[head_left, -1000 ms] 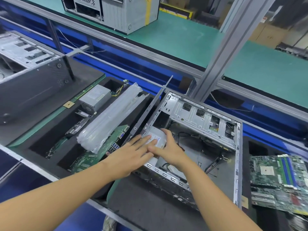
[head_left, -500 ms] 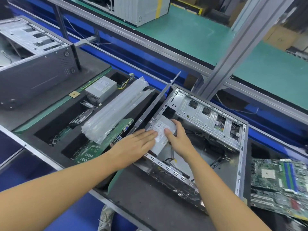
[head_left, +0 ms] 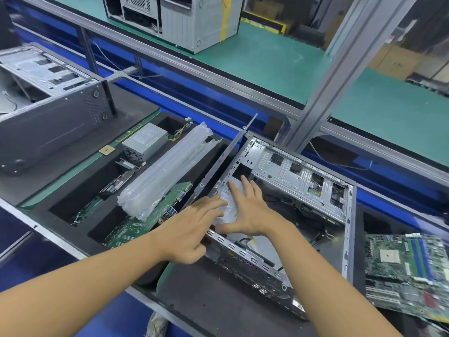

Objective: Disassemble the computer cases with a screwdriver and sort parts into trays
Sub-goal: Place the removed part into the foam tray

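Note:
An open silver computer case [head_left: 301, 176] lies on its side on the dark mat in the middle. Inside its near-left corner sits a grey power supply [head_left: 232, 210] with a white label. My left hand [head_left: 194, 227] reaches over the case's left rim, fingers straight and touching the power supply's left side. My right hand [head_left: 247, 212] lies flat on top of the power supply with its fingers spread. A thin grey side panel [head_left: 218, 166] leans against the case's left edge. No screwdriver is in view.
A black foam tray [head_left: 73, 207] on the left holds a power supply [head_left: 143, 144], a green motherboard [head_left: 145, 222], plastic air-cushion wrap [head_left: 167, 171] and small parts. A motherboard [head_left: 408, 271] lies at the right. Another case [head_left: 48, 110] stands far left; a white one [head_left: 179, 18] sits on the green bench.
Both hands have slid a little further into the case over the power supply; my right hand's fingers now spread flat on top. The camera has tilted slightly.

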